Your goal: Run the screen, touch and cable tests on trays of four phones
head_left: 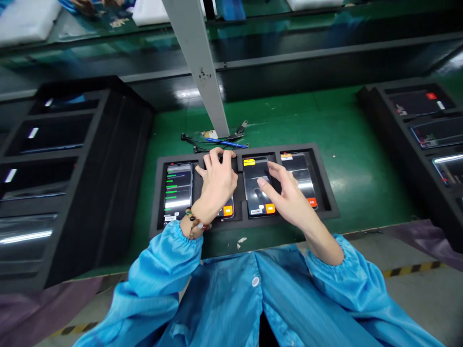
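A black foam tray [238,219] lies in front of me with smartphones side by side in its slots. The leftmost phone [178,190] has a lit screen with green bars. My left hand [218,180] covers most of the phone beside it [228,208]; its fingers are apart and bent over the top end, and contact there is hidden. My right hand [287,193] is over the right side of a phone with a yellow label [255,188], thumb above the screen and fingers apart. The rightmost phone [304,176] is partly behind that hand.
Stacked black trays with phones stand at the left [104,183] and right [398,144]. Behind the middle tray, a blue pen [227,142] and black cables [195,144] lie at the foot of a grey post [202,72]. White scraps [241,240] lie near the green table's front edge.
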A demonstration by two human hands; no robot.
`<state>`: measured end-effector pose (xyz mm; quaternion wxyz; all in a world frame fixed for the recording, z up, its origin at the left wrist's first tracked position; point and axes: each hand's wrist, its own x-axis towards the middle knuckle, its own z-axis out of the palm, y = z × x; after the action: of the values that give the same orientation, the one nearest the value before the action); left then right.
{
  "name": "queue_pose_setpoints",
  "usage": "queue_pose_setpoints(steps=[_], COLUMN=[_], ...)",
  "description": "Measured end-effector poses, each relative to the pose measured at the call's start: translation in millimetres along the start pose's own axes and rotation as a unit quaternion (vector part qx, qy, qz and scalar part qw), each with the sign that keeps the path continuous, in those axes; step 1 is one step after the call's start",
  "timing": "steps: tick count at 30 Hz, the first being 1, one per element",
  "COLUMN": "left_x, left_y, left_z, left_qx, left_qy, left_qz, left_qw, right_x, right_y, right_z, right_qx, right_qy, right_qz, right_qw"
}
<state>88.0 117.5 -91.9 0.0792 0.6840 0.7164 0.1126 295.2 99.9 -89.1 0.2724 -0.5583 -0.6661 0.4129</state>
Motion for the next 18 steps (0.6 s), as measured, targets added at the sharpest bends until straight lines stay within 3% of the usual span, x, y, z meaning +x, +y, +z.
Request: queue_pose_setpoints(steps=[2,4,7,10,12,13,16,18], left_x=[-0.7,-4.1,-18.2,-42.6,-59.6,-66.9,-82.4,-87.8], left_y=[-6.8,-24.1,-73.1,-134.4,-167.2,-178.7,-193.7,-194.8], left_z=[-4.3,-15.2,-39.5,-54.2,-50.8,-45.6,-25.8,-16.1], left_qx=[-0.03,-0.067,-0.083,-0.061,-0.118,-0.159,-0.236,-0.23], left_qy=[0.016,0.05,0.107,0.139,0.121,0.109,0.113,0.138], left_qz=[0.011,0.032,0.031,-0.105,-0.202,-0.218,-0.207,-0.195], left_qw=[0.999,0.996,0.99,0.983,0.965,0.957,0.943,0.943], right_x=[-1.5,-4.2,-9.4,-12.5,-11.5,-10.0,-4.9,-4.8], right_y=[8.1,22.2,47.9,65.1,68.2,67.8,63.7,61.6], right_z=[-7.0,-20.3,-42.9,-53.9,-54.0,-53.0,-51.5,-53.8], right_qx=[-0.019,-0.078,-0.16,-0.167,-0.153,-0.145,-0.123,-0.116], right_qy=[0.027,0.112,0.217,0.206,0.207,0.212,0.227,0.223], right_qz=[-0.031,-0.056,-0.028,-0.001,0.005,0.008,0.018,0.016], right_qw=[0.999,0.989,0.963,0.964,0.966,0.966,0.966,0.968])
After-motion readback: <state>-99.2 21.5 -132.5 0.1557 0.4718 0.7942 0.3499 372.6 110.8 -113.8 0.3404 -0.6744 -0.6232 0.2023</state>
